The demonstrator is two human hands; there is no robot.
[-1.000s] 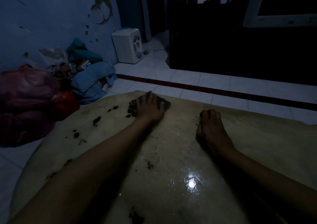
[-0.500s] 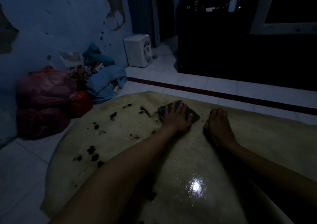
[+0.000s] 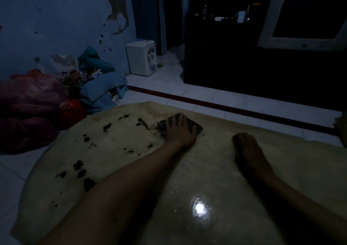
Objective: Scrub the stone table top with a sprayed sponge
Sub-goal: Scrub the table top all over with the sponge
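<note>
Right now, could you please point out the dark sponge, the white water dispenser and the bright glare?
dark sponge point(image 3: 197, 128), head view, right corner.
white water dispenser point(image 3: 139, 58), head view, left face.
bright glare point(image 3: 200, 208), head view, centre.

Both forearms bare to the frame edge, no sleeves or jewellery visible

red plastic bags, blue cloth pile, white appliance, tiled floor

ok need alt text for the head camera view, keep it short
A person's left hand presses a dark square sponge flat on a wet beige stone table top speckled with dark grime spots, while the right hand rests on the stone, in a dim tiled room.
</note>
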